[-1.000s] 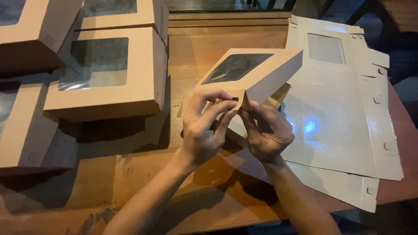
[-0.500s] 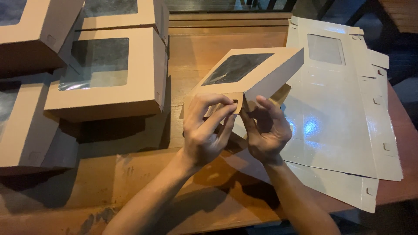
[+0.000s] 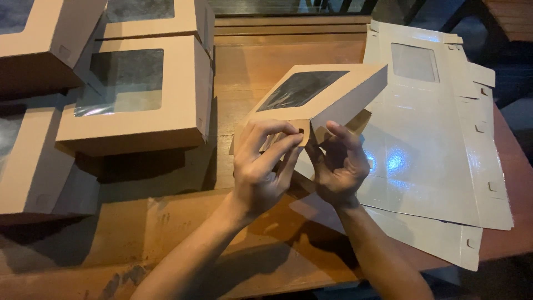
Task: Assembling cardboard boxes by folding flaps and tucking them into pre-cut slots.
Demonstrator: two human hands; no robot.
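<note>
Nearest the camera, forearms: two bare forearms come up from the bottom edge and meet over the middle of the wooden tabletop [image 3: 261,61].
Left hand [image 3: 261,172]: curled, with thumb and fingertips pinched on the near corner of the windowed box [image 3: 319,94], at its left side flap.
Right hand [image 3: 338,166]: also curled, fingers bent inward and pressed against the same near corner from the right; thumb tip touching the cardboard edge.
Windowed box: brown cardboard with a dark clear film window in its lid, held raised above the tabletop and tilted, near corner low between the two hands, far end higher and pointing away to the right.
Flat blanks [image 3: 433,139]: unfolded box sheets, pale glossy side up, lying stacked on the tabletop just right of the hands; one shows a cut window near its far end.
Finished boxes [image 3: 133,94]: several folded brown boxes with film windows, piled at the left, well apart from the hands, some stacked on others.
Far edge: wooden slats of the tabletop, dark beyond.
</note>
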